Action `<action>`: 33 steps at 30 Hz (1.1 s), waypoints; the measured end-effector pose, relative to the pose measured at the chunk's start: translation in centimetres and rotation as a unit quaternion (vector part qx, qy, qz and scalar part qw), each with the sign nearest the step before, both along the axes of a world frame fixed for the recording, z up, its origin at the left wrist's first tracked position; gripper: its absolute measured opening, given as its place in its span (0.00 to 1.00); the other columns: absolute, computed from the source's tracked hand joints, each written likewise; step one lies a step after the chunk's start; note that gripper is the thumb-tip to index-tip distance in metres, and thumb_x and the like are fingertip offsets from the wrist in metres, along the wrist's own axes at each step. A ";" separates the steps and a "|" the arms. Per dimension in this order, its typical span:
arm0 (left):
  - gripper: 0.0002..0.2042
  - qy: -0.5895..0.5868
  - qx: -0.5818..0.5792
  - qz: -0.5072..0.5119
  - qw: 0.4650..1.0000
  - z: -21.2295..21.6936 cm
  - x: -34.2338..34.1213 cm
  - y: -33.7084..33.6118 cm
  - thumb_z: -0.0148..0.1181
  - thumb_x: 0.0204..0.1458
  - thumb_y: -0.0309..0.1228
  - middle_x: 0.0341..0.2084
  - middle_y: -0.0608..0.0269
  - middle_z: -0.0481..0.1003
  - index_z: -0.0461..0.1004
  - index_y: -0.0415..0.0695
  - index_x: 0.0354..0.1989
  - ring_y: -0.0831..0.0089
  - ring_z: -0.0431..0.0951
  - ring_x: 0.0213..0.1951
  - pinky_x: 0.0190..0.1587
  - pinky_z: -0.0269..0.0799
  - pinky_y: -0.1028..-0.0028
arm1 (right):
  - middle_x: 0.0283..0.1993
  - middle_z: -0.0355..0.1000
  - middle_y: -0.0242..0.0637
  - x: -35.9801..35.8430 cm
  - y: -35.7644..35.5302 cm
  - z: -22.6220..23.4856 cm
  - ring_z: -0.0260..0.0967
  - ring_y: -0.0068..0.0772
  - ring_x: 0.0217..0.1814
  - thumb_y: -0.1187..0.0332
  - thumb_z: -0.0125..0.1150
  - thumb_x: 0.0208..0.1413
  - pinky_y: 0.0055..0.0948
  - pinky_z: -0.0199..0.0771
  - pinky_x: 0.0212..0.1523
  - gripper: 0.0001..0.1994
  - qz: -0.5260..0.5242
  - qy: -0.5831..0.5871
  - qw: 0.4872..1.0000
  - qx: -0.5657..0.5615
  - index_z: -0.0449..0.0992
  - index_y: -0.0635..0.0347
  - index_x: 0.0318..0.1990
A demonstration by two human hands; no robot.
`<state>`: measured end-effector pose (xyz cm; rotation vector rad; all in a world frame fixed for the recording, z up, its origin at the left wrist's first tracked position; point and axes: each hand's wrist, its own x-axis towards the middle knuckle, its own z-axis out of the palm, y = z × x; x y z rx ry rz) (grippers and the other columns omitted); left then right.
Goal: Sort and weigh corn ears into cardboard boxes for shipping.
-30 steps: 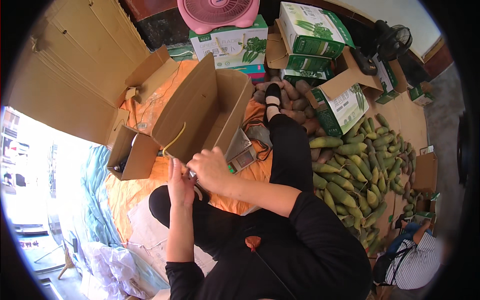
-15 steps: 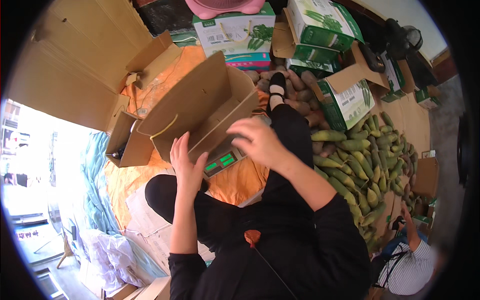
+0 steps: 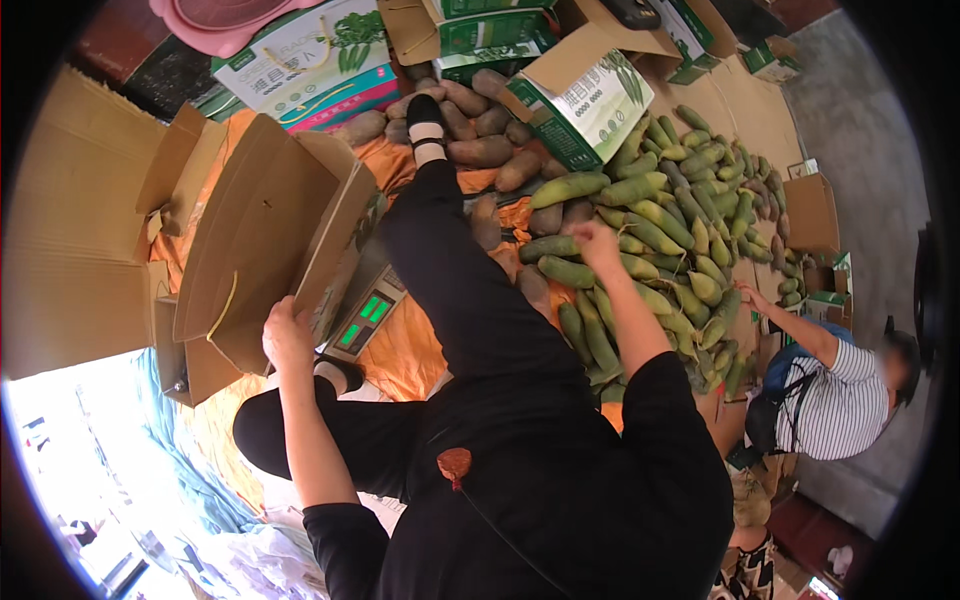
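An open cardboard box (image 3: 265, 210) stands tilted on a digital scale (image 3: 362, 322) with a lit green display. My left hand (image 3: 288, 335) is closed on the box's near edge, beside the scale. To the right lies a large heap of green radishes (image 3: 655, 228). My right hand (image 3: 598, 245) is over the heap's near left side, with its fingers bent and slightly blurred. Whether they touch a radish there cannot be made out. Between the two hands my outstretched leg reaches forward.
Reddish-brown, potato-like roots (image 3: 482, 150) lie around my foot. Green-and-white cartons (image 3: 590, 105) stand beyond, with a pink basin (image 3: 225, 20) at the far left. An orange sheet (image 3: 405, 345) covers the floor. At the right, a co-worker in a striped shirt (image 3: 835, 400) reaches toward the heap.
My right hand has gone from beside the box to the radish heap. My left hand has closed on the box edge. The view has swung right, and more of the co-worker shows.
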<state>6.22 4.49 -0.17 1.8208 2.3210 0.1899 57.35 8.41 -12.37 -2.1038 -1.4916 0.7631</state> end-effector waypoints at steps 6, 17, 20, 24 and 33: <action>0.12 0.003 0.000 -0.001 1.000 0.3 0.4 -0.9 0.58 0.46 0.26 0.36 0.50 0.74 0.74 0.41 0.41 0.50 0.75 0.39 0.40 0.70 0.58 | 0.34 0.77 0.37 3.2 -6.4 -10.1 0.74 0.34 0.35 0.70 0.62 0.49 0.35 0.72 0.39 0.09 -0.095 0.005 0.974 -0.207 0.79 0.58 0.39; 0.11 -0.002 -0.026 0.066 0.997 0.1 0.4 -2.1 0.57 0.45 0.26 0.36 0.56 0.77 0.75 0.45 0.39 0.56 0.76 0.41 0.45 0.69 0.60 | 0.57 0.61 0.31 7.8 -2.3 -10.5 0.58 0.38 0.56 0.63 0.60 0.54 0.44 0.67 0.48 0.22 -0.509 0.383 0.763 -0.113 0.64 0.48 0.56; 0.11 0.021 -0.029 0.060 0.998 0.7 0.8 -2.2 0.56 0.46 0.27 0.35 0.60 0.77 0.76 0.48 0.39 0.60 0.75 0.43 0.49 0.65 0.61 | 0.54 0.62 0.30 6.8 -0.9 -11.4 0.59 0.34 0.53 0.63 0.60 0.54 0.42 0.66 0.46 0.19 -0.520 0.434 0.728 -0.108 0.67 0.46 0.53; 0.11 0.033 -0.058 0.077 0.995 0.5 0.7 -2.1 0.57 0.47 0.28 0.36 0.60 0.78 0.77 0.49 0.39 0.61 0.75 0.43 0.49 0.64 0.60 | 0.51 0.63 0.28 7.1 0.5 -12.9 0.59 0.31 0.50 0.64 0.62 0.53 0.39 0.67 0.42 0.16 -0.541 0.396 0.728 -0.143 0.69 0.43 0.50; 0.07 -0.040 -0.019 0.065 0.997 0.8 0.8 -2.2 0.56 0.48 0.28 0.31 0.60 0.77 0.77 0.48 0.35 0.59 0.76 0.39 0.47 0.64 0.60 | 0.55 0.64 0.32 0.7 0.6 -10.7 0.63 0.33 0.51 0.73 0.64 0.50 0.36 0.67 0.41 0.28 -0.446 0.336 0.826 -0.081 0.60 0.46 0.58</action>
